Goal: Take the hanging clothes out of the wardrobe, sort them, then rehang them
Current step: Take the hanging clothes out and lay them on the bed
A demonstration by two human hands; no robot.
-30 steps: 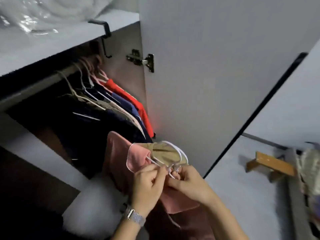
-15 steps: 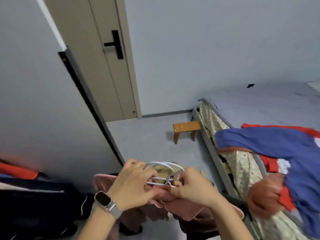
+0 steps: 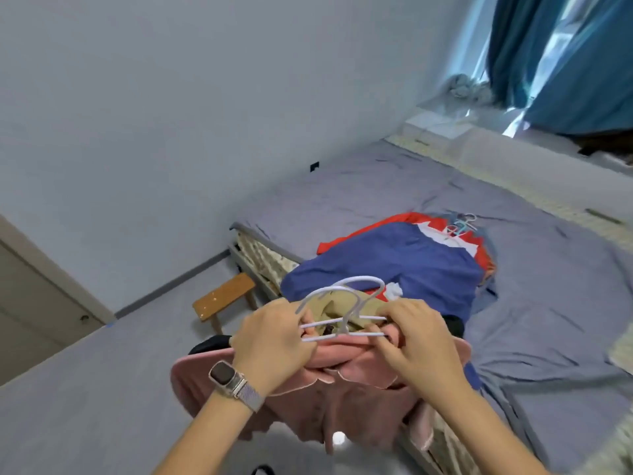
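Observation:
Both hands carry a bundle of clothes on white hangers (image 3: 342, 303) in front of me, near the bed's corner. My left hand (image 3: 274, 341), with a watch on its wrist, grips the hangers' left ends. My right hand (image 3: 416, 341) grips their right ends. A pink garment (image 3: 342, 399) hangs below the hands, and a tan garment (image 3: 337, 308) shows between the hanger hooks. A pile of blue and red clothes (image 3: 404, 258) on hangers lies on the bed. The wardrobe is out of view.
The bed (image 3: 548, 303) with a grey-purple sheet fills the right side. A small wooden stool (image 3: 224, 298) stands on the floor by the bed's corner. A door (image 3: 30, 303) is at the left, teal curtains (image 3: 565, 56) at the far right.
I have turned from the wardrobe toward the bed, carrying the bundle with both hands. The wardrobe and door have swung out to the left, and the bed now lies ahead.

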